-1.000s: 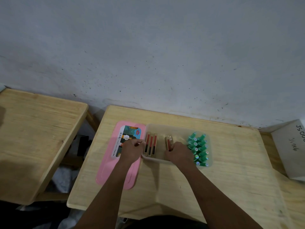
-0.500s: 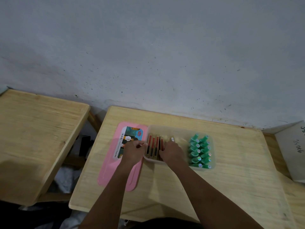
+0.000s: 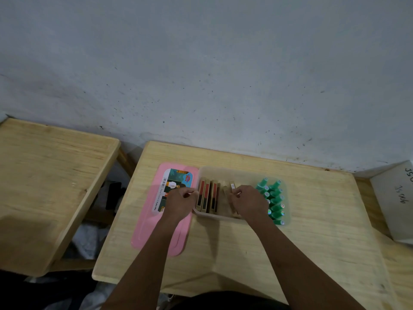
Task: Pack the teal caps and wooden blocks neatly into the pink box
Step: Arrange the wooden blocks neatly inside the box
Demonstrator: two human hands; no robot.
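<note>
A translucent box [image 3: 237, 170] sits mid-table, with its pink lid [image 3: 147, 220] lying flat to its left. Several wooden blocks [image 3: 206, 195] with red faces stand on edge in the box's left part. Teal caps [image 3: 274, 198] fill its right end in two rows. My left hand [image 3: 180, 203] has curled fingers gripping the box's left wall. My right hand [image 3: 249, 203] is inside the box and holds upright wooden blocks [image 3: 232, 186] near the middle; its palm hides their lower ends.
The wooden table [image 3: 312, 231] backs onto a grey wall. A second wooden table [image 3: 49, 186] stands to the left across a gap holding dark items and cloth. A white carton [image 3: 395, 198] with handwriting lies at the right edge.
My right hand slid left with its blocks toward the row, then moved back right, leaving a small gap. My left hand stayed at the box's left wall.
</note>
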